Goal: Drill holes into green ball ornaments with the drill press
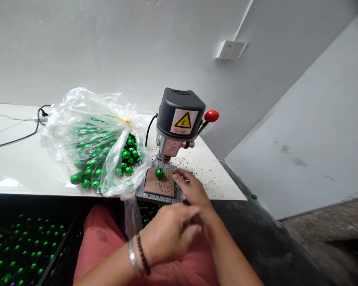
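A small drill press with a red-knobbed lever stands on the white table. Beneath its bit, one shiny green ball rests on a brown board. My right hand is just right of the board, thumb and forefinger slightly apart, holding nothing visible. Closer to me, over my lap, my left hand is blurred and curled, with a bit of green showing between its fingers. It wears a silver bracelet and a dark beaded one.
Left of the drill lies a clear plastic bag full of green balls, its open side showing some. Dark shavings litter the table. More green balls fill a dark container at lower left. A black cable crosses the table; one ball is on the floor.
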`<state>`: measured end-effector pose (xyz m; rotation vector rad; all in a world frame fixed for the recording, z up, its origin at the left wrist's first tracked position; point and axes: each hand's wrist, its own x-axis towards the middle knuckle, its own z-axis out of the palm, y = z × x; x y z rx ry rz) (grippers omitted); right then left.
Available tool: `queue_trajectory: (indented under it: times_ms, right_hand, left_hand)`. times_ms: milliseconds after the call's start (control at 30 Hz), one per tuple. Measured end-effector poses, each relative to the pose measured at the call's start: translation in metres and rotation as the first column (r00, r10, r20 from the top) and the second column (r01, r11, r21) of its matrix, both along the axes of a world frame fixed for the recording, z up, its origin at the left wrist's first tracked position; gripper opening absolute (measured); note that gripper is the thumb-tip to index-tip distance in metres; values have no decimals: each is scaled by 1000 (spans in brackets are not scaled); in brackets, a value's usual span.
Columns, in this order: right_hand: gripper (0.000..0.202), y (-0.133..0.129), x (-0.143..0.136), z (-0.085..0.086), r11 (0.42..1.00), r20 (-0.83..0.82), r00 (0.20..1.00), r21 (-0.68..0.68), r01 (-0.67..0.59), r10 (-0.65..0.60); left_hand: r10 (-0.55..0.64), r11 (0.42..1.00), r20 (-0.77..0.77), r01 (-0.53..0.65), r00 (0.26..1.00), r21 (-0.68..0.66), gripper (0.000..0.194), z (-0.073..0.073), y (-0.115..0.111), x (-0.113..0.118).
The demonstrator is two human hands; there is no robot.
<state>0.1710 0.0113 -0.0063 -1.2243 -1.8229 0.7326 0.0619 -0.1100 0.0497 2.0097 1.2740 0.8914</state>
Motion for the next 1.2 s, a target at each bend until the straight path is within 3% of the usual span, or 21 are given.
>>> queue_trajectory:
  times_ms: [67,200,333,533,733,867,1000,1200]
  right_hand:
    - [45,-2,-6,-6,999,57,998,-37,-21,23]
    - [62,8,-23,-13,998,185,982,-59,-17,28]
    - [68,21,-46,-15,995,312,944,-36,-97,103]
    - [49,12,-66,-23,991,404,908,22,-133,112]
    - [42,-13,-54,-28,997,381,925,73,-38,7]
    - [45,-12,-47,-17,994,290,951,71,88,-105]
    - [44,2,-55,-5,995,140,988,87,57,-69]
    - [40,10,-65,-19,994,16,997,75,75,-77]
  left_hand:
    - [-80,978,-37,71,996,-197,20,-32,-24,-10]
    - [-5,904,-88,-33,996,-427,26,-92,-56,-25]
    - [106,858,-114,-149,988,-492,34,-122,-67,-36]
    - [181,849,-83,-198,980,-490,37,-128,-73,-47]
    - [268,838,-4,-235,964,-492,38,-131,-73,-54]
    - [344,820,47,-275,938,-502,38,-139,-70,-55]
    - [336,799,12,-279,942,-532,38,-146,-70,-52]
    - [323,768,-38,-286,946,-573,40,-156,-72,-54]
